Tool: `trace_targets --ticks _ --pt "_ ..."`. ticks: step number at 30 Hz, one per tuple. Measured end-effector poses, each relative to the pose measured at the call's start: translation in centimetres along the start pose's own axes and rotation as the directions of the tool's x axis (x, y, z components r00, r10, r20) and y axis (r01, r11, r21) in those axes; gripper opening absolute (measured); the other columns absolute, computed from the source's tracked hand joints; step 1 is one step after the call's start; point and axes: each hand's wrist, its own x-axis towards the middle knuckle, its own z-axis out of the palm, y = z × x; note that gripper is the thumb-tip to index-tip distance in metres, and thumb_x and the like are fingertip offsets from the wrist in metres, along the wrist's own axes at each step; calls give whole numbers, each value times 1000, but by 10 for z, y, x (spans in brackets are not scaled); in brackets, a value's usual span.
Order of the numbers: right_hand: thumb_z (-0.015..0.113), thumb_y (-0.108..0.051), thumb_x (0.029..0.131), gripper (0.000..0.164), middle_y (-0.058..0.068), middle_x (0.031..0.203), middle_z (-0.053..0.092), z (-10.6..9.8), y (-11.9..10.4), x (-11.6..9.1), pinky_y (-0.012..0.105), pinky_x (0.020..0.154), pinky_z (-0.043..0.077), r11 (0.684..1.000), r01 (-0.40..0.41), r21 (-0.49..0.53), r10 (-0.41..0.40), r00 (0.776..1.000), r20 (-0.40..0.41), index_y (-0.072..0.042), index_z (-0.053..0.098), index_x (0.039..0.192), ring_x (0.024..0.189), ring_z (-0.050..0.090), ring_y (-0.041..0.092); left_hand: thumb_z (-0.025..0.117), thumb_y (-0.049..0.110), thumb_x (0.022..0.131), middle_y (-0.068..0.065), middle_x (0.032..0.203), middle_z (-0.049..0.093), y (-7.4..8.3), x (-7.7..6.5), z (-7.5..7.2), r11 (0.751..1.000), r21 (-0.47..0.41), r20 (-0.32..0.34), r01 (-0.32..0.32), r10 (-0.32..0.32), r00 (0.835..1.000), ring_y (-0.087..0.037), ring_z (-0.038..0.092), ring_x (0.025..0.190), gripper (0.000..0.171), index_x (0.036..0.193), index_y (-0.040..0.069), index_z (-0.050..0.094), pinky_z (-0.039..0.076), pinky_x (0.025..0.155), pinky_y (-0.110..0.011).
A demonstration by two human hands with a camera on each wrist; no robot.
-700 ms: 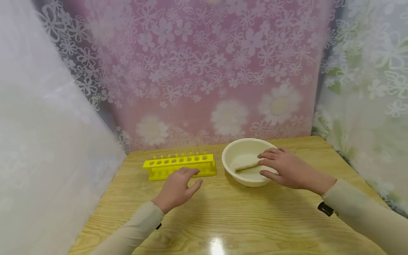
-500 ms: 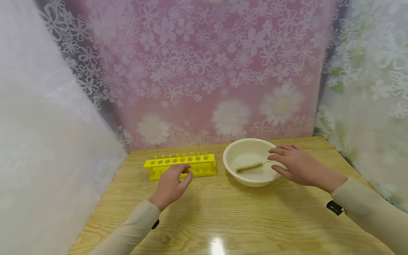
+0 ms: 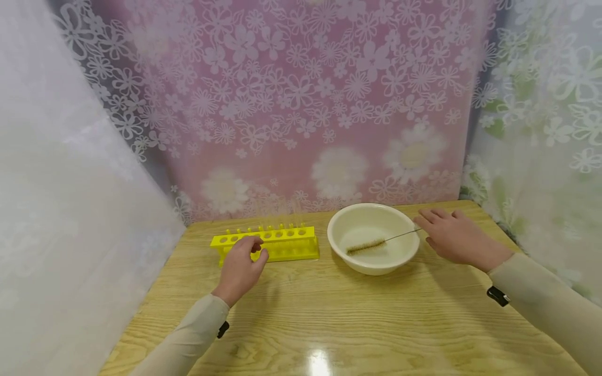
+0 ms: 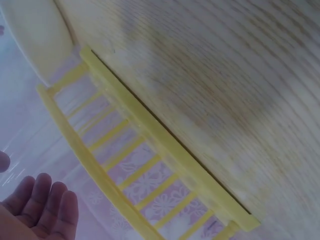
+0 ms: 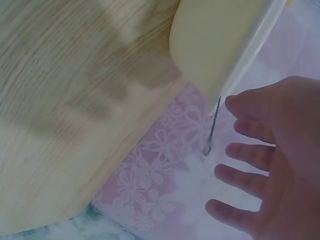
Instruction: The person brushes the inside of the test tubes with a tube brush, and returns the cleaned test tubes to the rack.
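Note:
A test tube brush [image 3: 367,246] with tan bristles lies in a white bowl [image 3: 335,245], its thin wire handle running over the right rim. Just beyond that rim my right hand [image 3: 458,239] hovers with fingers spread. In the right wrist view the handle's looped end [image 5: 207,149] pokes out past the rim, free beside the fingertips of the right hand [image 5: 270,160]. My left hand [image 3: 241,267] is in front of the yellow test tube rack [image 3: 293,249], fingers loosely bent and holding nothing. The left wrist view shows the left hand [image 4: 42,212] apart from the rack [image 4: 150,142].
Several clear test tubes [image 3: 279,213] stand upside down on the pegs at the back of the rack. Wood-grain tabletop [image 3: 324,318] extends in front of the rack and bowl. Floral curtains [image 3: 301,104] hang behind and at both sides.
My right hand has moved right, from over the bowl to outside its rim, uncovering the brush's handle. My left hand has shifted left along the rack. The brush head stays in place.

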Motion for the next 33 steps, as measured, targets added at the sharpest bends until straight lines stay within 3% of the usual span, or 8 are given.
trace_targets --ticks 6,12,16,20,28,33 --pt "83 -20 82 44 16 113 72 9 6 4 58 71 52 1000 -1 -8 1 1000 -5 -7 68 122 97 68 37 62 31 99 -4 106 68 -3 -1 -1 999 22 17 23 -23 1000 -18 63 92 22 111 13 66 55 81 -40" --pt "84 -13 81 23 8 90 72 11 8 6 51 61 51 999 -9 41 9 1000 0 -13 73 102 79 68 29 62 30 98 -5 104 69 -5 -2 -2 999 36 21 37 -38 999 -19 63 92 21 109 13 67 54 80 -41" --pt "80 -9 85 11 1 77 67 10 7 6 38 53 44 994 -9 105 9 1000 -1 -17 72 86 64 60 16 63 28 98 -7 102 69 -8 -3 -1 999 43 23 32 -33 999 -19 62 89 19 107 12 68 54 78 -41" --pt "74 -9 90 11 -4 74 66 7 3 5 31 52 39 980 -29 196 24 999 31 -20 73 85 58 49 7 62 28 98 -7 102 69 -8 -2 -3 998 45 22 32 -33 999 -19 61 89 17 105 14 68 54 77 -41" --pt "68 -17 97 4 -8 78 66 6 -2 4 28 54 39 930 -66 362 26 993 114 -17 72 96 58 47 3 61 29 98 -2 97 67 -10 0 -4 997 74 11 37 -38 999 -17 61 86 16 103 15 68 53 75 -39" --pt "63 -16 100 9 -11 77 63 6 -1 4 27 56 40 852 -95 515 4 984 176 -16 72 99 58 46 3 60 30 99 -6 101 68 -10 2 -6 997 66 27 49 -51 998 -18 61 88 19 106 14 68 53 76 -40"
